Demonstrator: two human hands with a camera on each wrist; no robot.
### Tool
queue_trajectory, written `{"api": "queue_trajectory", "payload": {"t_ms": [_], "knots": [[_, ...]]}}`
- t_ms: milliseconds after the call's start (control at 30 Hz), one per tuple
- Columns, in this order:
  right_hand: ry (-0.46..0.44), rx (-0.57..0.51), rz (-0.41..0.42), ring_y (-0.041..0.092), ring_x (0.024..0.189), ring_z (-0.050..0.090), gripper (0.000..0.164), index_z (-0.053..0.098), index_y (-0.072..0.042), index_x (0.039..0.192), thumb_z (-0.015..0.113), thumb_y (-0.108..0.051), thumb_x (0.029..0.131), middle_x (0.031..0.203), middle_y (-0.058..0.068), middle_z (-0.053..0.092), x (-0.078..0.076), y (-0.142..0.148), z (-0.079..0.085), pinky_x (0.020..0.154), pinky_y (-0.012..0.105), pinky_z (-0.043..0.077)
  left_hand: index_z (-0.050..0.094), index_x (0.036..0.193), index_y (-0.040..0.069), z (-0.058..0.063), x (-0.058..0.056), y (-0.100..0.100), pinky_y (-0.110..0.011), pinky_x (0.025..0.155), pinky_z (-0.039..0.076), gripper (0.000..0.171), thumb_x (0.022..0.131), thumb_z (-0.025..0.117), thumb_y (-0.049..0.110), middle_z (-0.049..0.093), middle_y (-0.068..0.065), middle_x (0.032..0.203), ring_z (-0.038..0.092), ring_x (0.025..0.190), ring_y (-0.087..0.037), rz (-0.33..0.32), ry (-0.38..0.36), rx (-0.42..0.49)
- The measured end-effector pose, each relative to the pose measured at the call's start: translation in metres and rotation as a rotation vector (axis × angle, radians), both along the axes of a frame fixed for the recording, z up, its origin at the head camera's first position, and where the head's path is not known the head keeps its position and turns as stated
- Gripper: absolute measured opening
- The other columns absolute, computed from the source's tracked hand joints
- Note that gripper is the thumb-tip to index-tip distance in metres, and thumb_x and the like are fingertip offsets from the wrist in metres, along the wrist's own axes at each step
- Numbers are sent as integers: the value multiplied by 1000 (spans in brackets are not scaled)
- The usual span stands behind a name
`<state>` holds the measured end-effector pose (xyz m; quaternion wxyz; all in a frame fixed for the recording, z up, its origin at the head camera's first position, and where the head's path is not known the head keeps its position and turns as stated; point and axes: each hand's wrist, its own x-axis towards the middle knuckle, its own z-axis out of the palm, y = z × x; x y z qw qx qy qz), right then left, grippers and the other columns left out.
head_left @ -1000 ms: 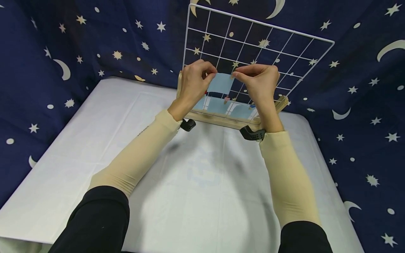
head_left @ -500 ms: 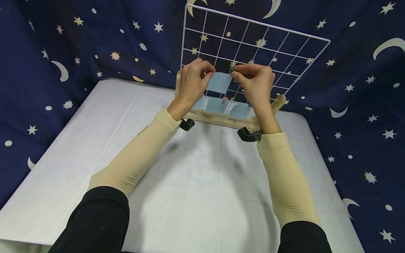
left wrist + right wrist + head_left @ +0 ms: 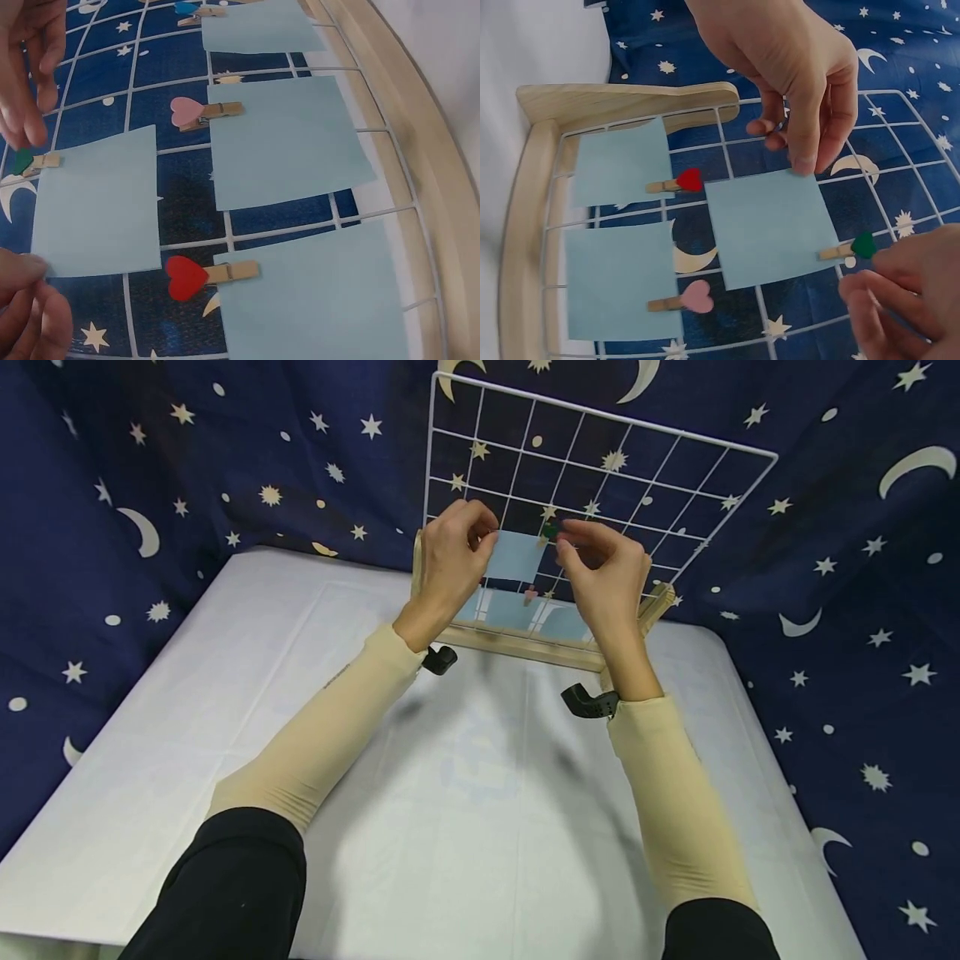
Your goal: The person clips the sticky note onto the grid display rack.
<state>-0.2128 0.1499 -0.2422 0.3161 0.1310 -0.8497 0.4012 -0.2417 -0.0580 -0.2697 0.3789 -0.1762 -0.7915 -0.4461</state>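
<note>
My left hand [image 3: 452, 545] pinches the upper left corner of a light blue paper square [image 3: 772, 229] against a white wire grid [image 3: 645, 425]. A small wooden clothespin with a green heart [image 3: 864, 245] grips the paper's other upper corner at the grid. Just beside that heart is my right hand [image 3: 609, 567], thumb and forefinger parted, holding nothing. Below, a row of blue squares hangs on the grid: one has a red-heart clothespin [image 3: 187, 278], one a pink-heart clothespin [image 3: 187, 112], one a blue-heart clothespin [image 3: 187, 9].
The grid stands in a wooden base [image 3: 517, 643] at the back of a table with a white cloth [image 3: 420, 860]. Behind and around hangs a dark blue curtain [image 3: 247, 452] with stars and moons. Each wrist wears a black camera [image 3: 588, 702].
My right thumb and forefinger have let go of the green-heart clothespin and drawn slightly away, so its heart now shows. My left hand still holds the paper's corner.
</note>
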Motion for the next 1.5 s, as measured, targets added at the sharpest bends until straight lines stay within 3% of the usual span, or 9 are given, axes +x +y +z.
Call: {"api": "queue_trajectory", "payload": {"t_ms": [133, 267, 400, 633, 800, 1033, 1233, 1500], "knots": [[41, -52, -14, -3, 77, 67, 19, 83, -19, 115, 75, -27, 100, 99, 2, 82, 8, 3, -11, 64, 15, 46, 75, 92, 4, -6, 3, -4, -27, 67, 43, 4, 94, 72, 4, 67, -8, 83, 59, 69, -15, 15, 28, 46], [56, -70, -25, 4, 82, 70, 20, 83, -19, 114, 76, -29, 99, 98, 1, 82, 17, 4, -26, 65, 14, 44, 74, 91, 2, -16, 6, -6, -28, 69, 43, 5, 95, 70, 2, 65, -11, 82, 58, 68, -19, 12, 59, 97], [42, -98, 21, 16, 83, 76, 21, 82, -15, 117, 75, -25, 100, 98, 1, 82, 25, 2, -49, 68, 12, 51, 73, 91, 1, -28, 11, -8, -25, 67, 43, 6, 95, 69, 2, 64, -11, 81, 59, 68, -19, 11, 58, 122], [-34, -99, 65, 27, 82, 79, 16, 83, -8, 109, 74, -18, 100, 94, 8, 82, 36, 4, -87, 68, 11, 54, 73, 91, 1, -51, 24, -11, -25, 63, 45, 5, 95, 69, 2, 66, -11, 82, 60, 65, -21, -22, 63, 85], [-99, -82, 82, 29, 80, 78, 14, 83, -5, 106, 74, -14, 99, 94, 11, 81, 46, 4, -109, 71, 11, 53, 74, 92, 2, -70, 32, -10, -27, 64, 49, 5, 94, 69, 3, 70, -12, 85, 65, 65, -24, -54, 14, 52], [-147, -4, 93, 24, 84, 77, 15, 83, -6, 108, 73, -11, 99, 100, 8, 82, 55, 4, -121, 75, 17, 54, 73, 90, 2, -84, 38, -16, -28, 64, 49, 5, 93, 70, 2, 70, -11, 83, 64, 65, -25, -45, -25, 63], [-125, 22, 31, 26, 84, 78, 14, 83, -7, 108, 74, -11, 98, 101, 7, 82, 58, 27, -130, 75, 33, 60, 74, 90, 4, -87, 39, -31, -32, 66, 50, 4, 94, 71, 4, 70, -11, 84, 65, 66, -24, -18, -53, 53], [-74, 71, -92, 27, 78, 77, 15, 84, -7, 106, 75, -15, 98, 95, 8, 82, 61, 68, -136, 70, 13, 51, 73, 87, 4, -89, 39, -48, -29, 62, 47, 5, 91, 73, 1, 69, -11, 82, 64, 65, -23, 24, -40, 62]]}}
